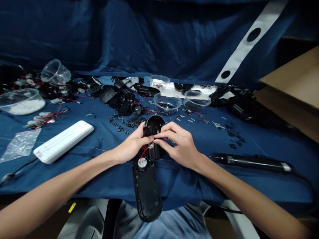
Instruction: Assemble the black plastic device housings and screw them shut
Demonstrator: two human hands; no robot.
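- Risk, my read: red wires (pixel 143 153) join the black shell (pixel 155 155) to the small motor (pixel 142 162) on the black cover (pixel 148 194); if the cover swings or slides, its weight could tug a joint loose.
- Cover's near end reaches past the bench's (pixel 109 179) front edge, over the lap. Can't tell what bears its weight; a knock could tip it.
- Anything tiny at the fingertips could slip into the shell or get lost among the loose screws (pixel 136 122) just beyond. Cause: little room for two hands.
- Wire could also get trapped under the left thumb.
- Shell is near the middle of the bench's front edge, held between the hands.
- Long axis runs front to back, nearly square to that edge: round cup end toward the back edge, narrower end toward the front, hollow side up.
- Left hand (pixel 131 146): grip clamped on the shell's side, thumb over the hollow.
- Right hand (pixel 179 143): thumb and fingertips pinched together over the hollow; can't tell what's between.
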